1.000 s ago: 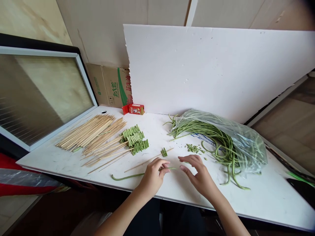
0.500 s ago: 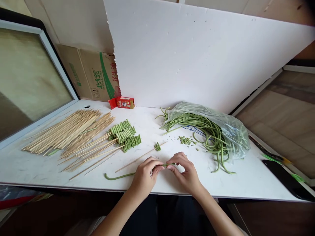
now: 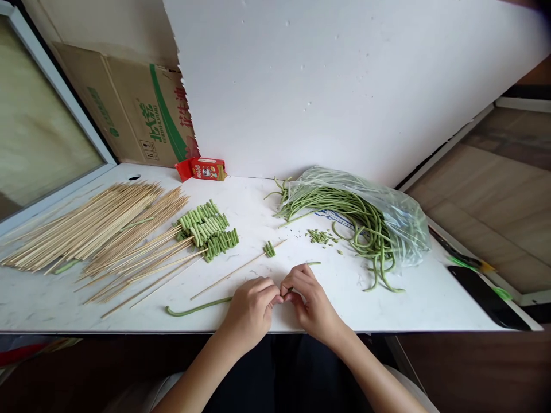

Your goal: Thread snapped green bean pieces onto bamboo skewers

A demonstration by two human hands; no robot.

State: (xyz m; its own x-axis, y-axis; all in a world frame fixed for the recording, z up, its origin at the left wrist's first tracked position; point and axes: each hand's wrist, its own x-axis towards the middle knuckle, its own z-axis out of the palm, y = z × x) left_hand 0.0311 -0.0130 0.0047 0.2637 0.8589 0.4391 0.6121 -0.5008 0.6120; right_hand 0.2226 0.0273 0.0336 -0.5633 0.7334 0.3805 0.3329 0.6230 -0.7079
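My left hand (image 3: 252,310) is closed around a long green bean (image 3: 198,308), whose curved tail lies on the table to the left. My right hand (image 3: 310,301) pinches the same bean close beside it, fingertips touching the left ones; the gripped stretch is mostly hidden. Just past the right knuckles shows a short green bean piece (image 3: 314,263); I cannot tell if it is loose. Beyond the hands, a wooden skewer (image 3: 236,278) lies flat with a few cut bean pieces (image 3: 269,249) threaded near its far end.
Filled bean skewers (image 3: 209,229) are stacked left of centre, beside a big pile of bare skewers (image 3: 86,226). At right, a plastic bag (image 3: 404,229) spills long beans (image 3: 344,209), with small bean ends (image 3: 322,236) nearby. A red box (image 3: 206,170) stands behind; a black phone-like slab (image 3: 486,295) lies right.
My view has shifted slightly, moving the scene left and up. My right hand has curled in closer against my left, and the bean between them is now more covered.
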